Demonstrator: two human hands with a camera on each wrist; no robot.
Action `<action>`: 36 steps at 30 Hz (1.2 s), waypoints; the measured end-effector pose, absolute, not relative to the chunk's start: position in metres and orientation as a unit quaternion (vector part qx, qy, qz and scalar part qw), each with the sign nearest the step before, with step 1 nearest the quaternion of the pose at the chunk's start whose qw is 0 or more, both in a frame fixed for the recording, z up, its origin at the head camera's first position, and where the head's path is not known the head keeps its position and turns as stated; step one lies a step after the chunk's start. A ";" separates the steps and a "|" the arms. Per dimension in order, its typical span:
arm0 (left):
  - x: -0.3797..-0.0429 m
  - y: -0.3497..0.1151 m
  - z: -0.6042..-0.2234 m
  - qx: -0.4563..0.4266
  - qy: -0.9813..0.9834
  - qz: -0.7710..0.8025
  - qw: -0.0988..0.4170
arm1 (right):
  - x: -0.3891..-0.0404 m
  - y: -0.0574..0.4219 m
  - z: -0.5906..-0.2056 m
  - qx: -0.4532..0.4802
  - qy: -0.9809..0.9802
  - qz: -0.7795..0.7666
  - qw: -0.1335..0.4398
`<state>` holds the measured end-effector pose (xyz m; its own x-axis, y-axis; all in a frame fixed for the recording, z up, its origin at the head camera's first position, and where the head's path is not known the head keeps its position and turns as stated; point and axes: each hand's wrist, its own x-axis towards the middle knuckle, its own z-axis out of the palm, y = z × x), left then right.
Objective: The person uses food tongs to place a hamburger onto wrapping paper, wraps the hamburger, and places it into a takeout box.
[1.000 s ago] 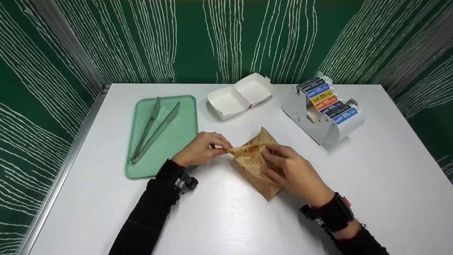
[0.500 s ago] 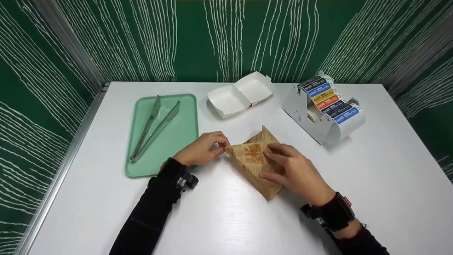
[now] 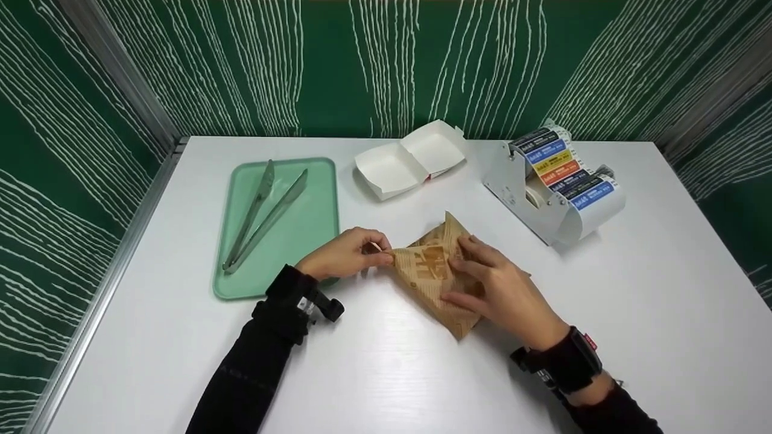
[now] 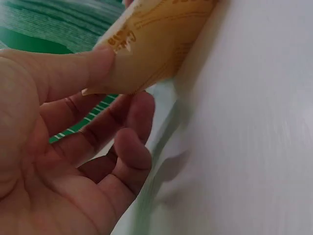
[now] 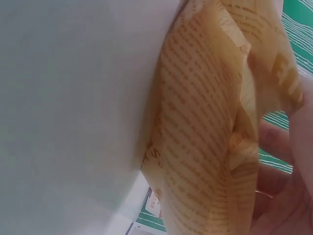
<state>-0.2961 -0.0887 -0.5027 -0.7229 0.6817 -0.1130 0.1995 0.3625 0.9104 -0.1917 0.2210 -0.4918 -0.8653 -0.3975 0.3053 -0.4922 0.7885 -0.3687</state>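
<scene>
A left hand point(image 3: 347, 254) pinches one corner of newsprint-patterned brown wrapping paper point(image 3: 419, 282) on a white table point(image 3: 380, 380) as the right hand point(image 3: 512, 295) rests on top, fingers extended; steady tension should keep the fold crisp, while metal tongs point(image 3: 275, 212) on a green tray point(image 3: 319, 211) crowd the left, an open carton point(image 3: 392, 170) and label dispenser point(image 3: 558, 172) beyond

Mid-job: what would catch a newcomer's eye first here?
Probably the printed brown paper in the middle, its left corner pinched by the left hand, the right hand on its right side. Then the colourful labels at back right and metal tongs on the green tray, left.
</scene>
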 end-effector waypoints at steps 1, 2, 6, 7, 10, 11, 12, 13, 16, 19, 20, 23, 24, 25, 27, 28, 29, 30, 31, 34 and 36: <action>-0.296 -0.089 -0.502 0.277 0.791 0.483 0.252 | -0.192 0.221 -0.492 0.237 -0.939 0.224 0.106; -0.296 -0.090 -0.500 0.276 0.795 0.475 0.259 | -0.192 0.220 -0.492 0.237 -0.939 0.225 0.106; -0.295 -0.092 -0.498 0.275 0.808 0.446 0.271 | -0.192 0.219 -0.493 0.239 -0.937 0.229 0.111; -0.295 -0.092 -0.498 0.276 0.810 0.441 0.271 | -0.192 0.219 -0.493 0.239 -0.937 0.228 0.111; -0.295 -0.092 -0.498 0.275 0.811 0.440 0.272 | -0.193 0.219 -0.494 0.245 -0.936 0.222 0.118; -0.295 -0.092 -0.498 0.275 0.811 0.439 0.272 | -0.194 0.219 -0.494 0.247 -0.936 0.218 0.121; -0.295 -0.092 -0.499 0.275 0.810 0.439 0.273 | -0.194 0.219 -0.494 0.250 -0.936 0.215 0.123; -0.295 -0.093 -0.498 0.275 0.809 0.440 0.275 | -0.194 0.219 -0.495 0.253 -0.936 0.211 0.126; -0.295 -0.094 -0.498 0.280 0.808 0.436 0.280 | -0.195 0.219 -0.495 0.258 -0.935 0.206 0.132; -0.296 -0.096 -0.498 0.289 0.809 0.426 0.283 | -0.195 0.218 -0.495 0.259 -0.934 0.205 0.134; -0.296 -0.097 -0.498 0.294 0.809 0.423 0.283 | -0.195 0.218 -0.495 0.260 -0.934 0.207 0.133; -0.297 -0.100 -0.497 0.309 0.808 0.413 0.287 | -0.195 0.217 -0.494 0.266 -0.932 0.207 0.132; -0.297 -0.100 -0.497 0.313 0.805 0.412 0.290 | -0.195 0.217 -0.494 0.268 -0.931 0.208 0.132; -0.297 -0.101 -0.496 0.317 0.802 0.412 0.294 | -0.195 0.217 -0.494 0.270 -0.931 0.208 0.131; -0.297 -0.103 -0.496 0.319 0.797 0.414 0.302 | -0.195 0.217 -0.494 0.273 -0.929 0.211 0.131; -0.298 -0.103 -0.495 0.317 0.794 0.417 0.309 | -0.195 0.217 -0.494 0.274 -0.929 0.212 0.131; -0.298 -0.104 -0.495 0.315 0.790 0.422 0.314 | -0.195 0.217 -0.494 0.274 -0.929 0.212 0.131; -0.298 -0.104 -0.495 0.315 0.790 0.423 0.312 | -0.195 0.216 -0.494 0.274 -0.929 0.213 0.130; -0.298 -0.103 -0.495 0.315 0.792 0.424 0.308 | -0.195 0.216 -0.494 0.273 -0.929 0.213 0.129; -0.297 -0.101 -0.492 0.314 0.809 0.419 0.268 | -0.195 0.216 -0.493 0.271 -0.930 0.212 0.128; -0.294 -0.096 -0.488 0.314 0.830 0.409 0.212 | -0.195 0.216 -0.493 0.270 -0.930 0.213 0.127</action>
